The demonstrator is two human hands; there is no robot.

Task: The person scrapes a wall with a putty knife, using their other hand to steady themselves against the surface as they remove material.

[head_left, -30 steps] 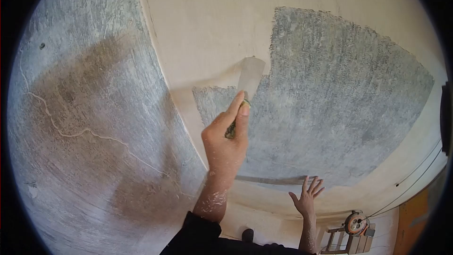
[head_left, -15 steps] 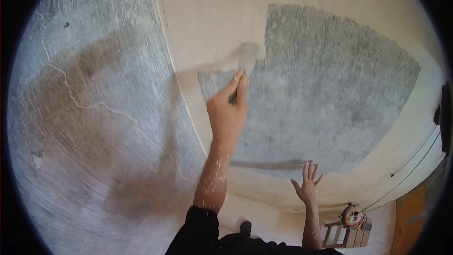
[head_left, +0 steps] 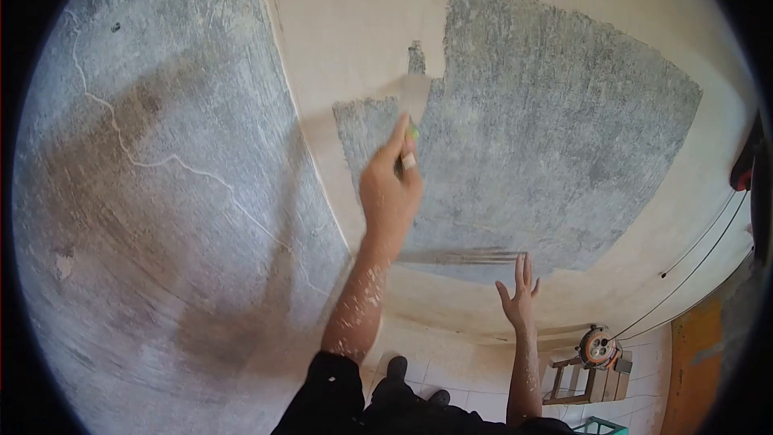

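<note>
My left hand [head_left: 390,185] is closed around the handle of a scraper [head_left: 415,97], of which a bit of green shows by the fingers. The somewhat blurred blade lies against the wall, at the left part of a rough grey patch [head_left: 547,129] bordered by cream coating [head_left: 362,24]. A narrow grey strip [head_left: 416,58] runs up from the blade's tip. My right hand [head_left: 519,302] is empty, its fingers spread and its fingertips at the lower edge of the grey patch. White flecks cover both forearms.
A cracked grey-blue wall surface [head_left: 161,234] fills the left side. At the lower right, an orange cable reel [head_left: 598,346] sits on a wooden stool [head_left: 596,384], with dark cables rising from it. A green frame [head_left: 600,425] and two dark shoes [head_left: 397,368] show at the bottom.
The scraper has come down the wall, and a narrow grey strip now shows above its blade in the cream coating. The view has shifted slightly, showing more floor and both shoes.
</note>
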